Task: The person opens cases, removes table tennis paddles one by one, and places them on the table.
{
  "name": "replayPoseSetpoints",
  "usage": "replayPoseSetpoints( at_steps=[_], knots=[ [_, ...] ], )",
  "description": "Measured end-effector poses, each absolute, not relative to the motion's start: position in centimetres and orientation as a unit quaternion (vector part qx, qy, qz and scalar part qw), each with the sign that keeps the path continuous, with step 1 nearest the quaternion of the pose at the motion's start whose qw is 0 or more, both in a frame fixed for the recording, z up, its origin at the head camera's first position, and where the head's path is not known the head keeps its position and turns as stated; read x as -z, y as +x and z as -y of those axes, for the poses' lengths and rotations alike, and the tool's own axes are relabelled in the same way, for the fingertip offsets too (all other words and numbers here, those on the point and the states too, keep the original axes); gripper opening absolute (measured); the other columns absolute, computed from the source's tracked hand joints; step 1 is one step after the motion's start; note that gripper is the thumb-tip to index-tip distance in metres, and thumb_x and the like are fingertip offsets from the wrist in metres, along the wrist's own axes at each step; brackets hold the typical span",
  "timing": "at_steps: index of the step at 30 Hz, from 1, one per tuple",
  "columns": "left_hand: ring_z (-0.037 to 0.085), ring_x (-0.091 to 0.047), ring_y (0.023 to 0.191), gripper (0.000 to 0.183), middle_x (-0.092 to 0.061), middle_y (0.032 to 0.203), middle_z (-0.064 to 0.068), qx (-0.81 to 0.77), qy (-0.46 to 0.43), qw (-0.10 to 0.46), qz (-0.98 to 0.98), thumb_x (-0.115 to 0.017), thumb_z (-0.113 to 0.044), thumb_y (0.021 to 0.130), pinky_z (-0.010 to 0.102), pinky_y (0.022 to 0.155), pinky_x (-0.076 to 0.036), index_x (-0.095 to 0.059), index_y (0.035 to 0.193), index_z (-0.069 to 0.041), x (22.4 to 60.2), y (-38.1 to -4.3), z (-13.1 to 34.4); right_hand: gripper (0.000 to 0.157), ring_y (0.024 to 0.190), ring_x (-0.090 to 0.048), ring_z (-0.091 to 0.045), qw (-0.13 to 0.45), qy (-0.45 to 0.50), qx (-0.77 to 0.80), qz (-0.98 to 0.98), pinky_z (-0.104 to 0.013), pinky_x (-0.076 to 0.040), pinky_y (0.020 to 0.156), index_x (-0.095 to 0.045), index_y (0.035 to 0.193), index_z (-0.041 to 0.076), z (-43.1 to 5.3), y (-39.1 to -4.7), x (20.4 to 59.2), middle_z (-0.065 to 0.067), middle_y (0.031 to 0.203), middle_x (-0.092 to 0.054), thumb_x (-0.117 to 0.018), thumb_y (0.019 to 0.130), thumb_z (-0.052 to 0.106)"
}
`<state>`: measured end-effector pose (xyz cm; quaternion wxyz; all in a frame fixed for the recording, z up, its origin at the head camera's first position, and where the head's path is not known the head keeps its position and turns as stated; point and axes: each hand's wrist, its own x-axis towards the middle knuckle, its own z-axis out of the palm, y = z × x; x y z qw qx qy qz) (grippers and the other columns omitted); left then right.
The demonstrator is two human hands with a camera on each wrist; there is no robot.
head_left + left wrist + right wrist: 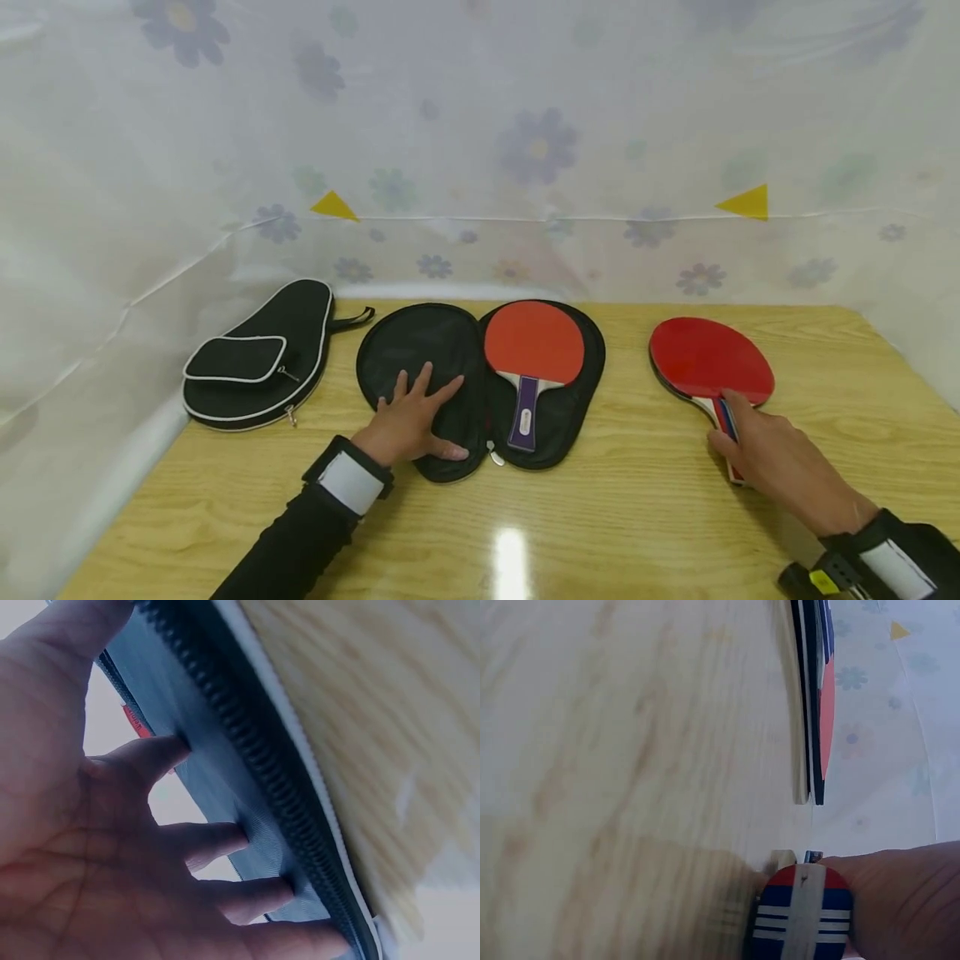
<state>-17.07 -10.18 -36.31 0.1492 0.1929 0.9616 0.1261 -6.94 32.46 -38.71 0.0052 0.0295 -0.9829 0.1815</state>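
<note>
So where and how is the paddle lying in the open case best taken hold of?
Probably by its purple handle, from the near side: slim and uncovered, it points that way, while the orange blade is broad and lies flat on the open case.

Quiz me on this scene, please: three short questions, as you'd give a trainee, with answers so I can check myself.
1. True or false: the right grip holds the red paddle by its striped handle.
2. Choose one: the orange-red paddle lying on the open black case has a handle that is a) green, b) purple, c) yellow.
3. Short answer: in the head view, which half of that case does the left grip touch, and are its fingers spread or bunched?

Key: 1. True. 2. b. 3. The left half; spread.
</note>
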Motion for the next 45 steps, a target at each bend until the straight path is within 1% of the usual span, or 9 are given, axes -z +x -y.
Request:
replayPoseSetpoints(
  at_steps=[4,8,14,17,22,31,33,38,45],
  knots=[
    [0.058,-0.007,0.147,0.102,-0.011,0.166,0.023,-0.125,0.193,0.157,-0.960,-0.086,-0.050,0.075,0.078,0.106,-0.020,-0.033,0.160,-0.026,36.5,-17.0,10.2,0.056,0.060,-0.047,-0.017,-0.010,0.023,-0.172,0.985,-0.031,-0.035,0.050,-0.035,0.132,-0.006,-32.6,-6.4,38.6,-0.002,0.072,-0.050,-0.065,0.098,0.027],
    [0.058,-0.007,0.147,0.102,-0.011,0.166,0.023,-0.129,0.194,0.155,-0.960,-0.086,-0.049,0.075,0.078,0.106,-0.020,-0.033,0.160,-0.025,36.6,-17.0,10.2,0.063,0.068,-0.053,-0.022,-0.007,0.013,-0.165,0.986,-0.036,-0.041,0.052,-0.033,0.134,-0.004,-32.7,-5.8,38.6,-0.008,0.078,-0.052,-0.070,0.095,0.029],
    [0.058,-0.007,0.147,0.102,-0.011,0.166,0.024,-0.136,0.193,0.148,-0.961,-0.087,-0.048,0.075,0.079,0.106,-0.019,-0.034,0.159,-0.025,36.6,-17.1,10.4,0.062,0.071,-0.055,-0.026,0.020,0.022,-0.160,0.987,-0.040,-0.044,0.056,-0.038,0.138,-0.011,-32.3,-5.3,38.6,-0.010,0.079,-0.054,-0.070,0.094,0.020],
    [0.058,-0.007,0.147,0.102,-0.011,0.166,0.024,-0.137,0.194,0.149,-0.960,-0.086,-0.048,0.075,0.079,0.106,-0.019,-0.034,0.159,-0.025,36.6,-17.1,10.4,0.052,0.068,-0.052,-0.024,0.026,0.018,-0.158,0.987,-0.037,-0.042,0.055,-0.042,0.134,-0.011,-32.1,-5.3,38.6,-0.009,0.076,-0.051,-0.066,0.095,0.016],
    [0.058,-0.008,0.147,0.101,-0.012,0.166,0.024,-0.139,0.197,0.146,-0.960,-0.086,-0.048,0.075,0.079,0.106,-0.020,-0.035,0.159,-0.024,36.7,-17.1,10.4,0.051,0.066,-0.046,-0.023,0.012,0.002,-0.158,0.987,-0.036,-0.038,0.054,-0.040,0.134,-0.012,-32.8,-5.5,38.4,-0.010,0.075,-0.047,-0.059,0.095,0.013],
    [0.057,-0.008,0.147,0.101,-0.012,0.166,0.023,-0.139,0.197,0.143,-0.960,-0.086,-0.049,0.075,0.078,0.106,-0.020,-0.035,0.159,-0.025,36.6,-17.1,10.4,0.058,0.068,-0.050,-0.028,-0.008,-0.009,-0.136,0.991,-0.041,-0.039,0.056,-0.033,0.140,-0.014,-36.0,-5.8,38.7,-0.011,0.074,-0.048,-0.057,0.096,0.015],
    [0.057,-0.008,0.147,0.101,-0.012,0.166,0.023,-0.138,0.197,0.142,-0.960,-0.086,-0.049,0.075,0.078,0.106,-0.020,-0.035,0.159,-0.025,36.7,-17.1,10.4,0.057,0.066,-0.046,-0.027,-0.014,-0.018,-0.132,0.991,-0.040,-0.036,0.055,-0.031,0.140,-0.014,-36.7,-5.9,38.8,-0.009,0.071,-0.044,-0.055,0.097,0.015],
    [0.057,-0.008,0.147,0.101,-0.012,0.166,0.023,-0.136,0.195,0.142,-0.961,-0.086,-0.050,0.075,0.078,0.106,-0.021,-0.035,0.159,-0.025,36.7,-17.1,10.4,0.057,0.060,-0.038,-0.023,-0.015,-0.039,-0.127,0.991,-0.036,-0.029,0.052,-0.028,0.140,-0.016,-38.4,-6.1,38.6,-0.007,0.066,-0.038,-0.053,0.097,0.013],
    [0.056,-0.006,0.148,0.101,-0.011,0.167,0.022,-0.142,0.192,0.147,-0.960,-0.086,-0.049,0.075,0.078,0.107,-0.018,-0.035,0.159,-0.026,36.7,-17.2,10.4,0.056,0.061,-0.037,-0.024,0.003,-0.066,-0.114,0.991,-0.036,-0.029,0.053,-0.027,0.139,-0.017,-41.1,-6.0,38.9,-0.007,0.066,-0.036,-0.051,0.097,0.012]
  ],
)
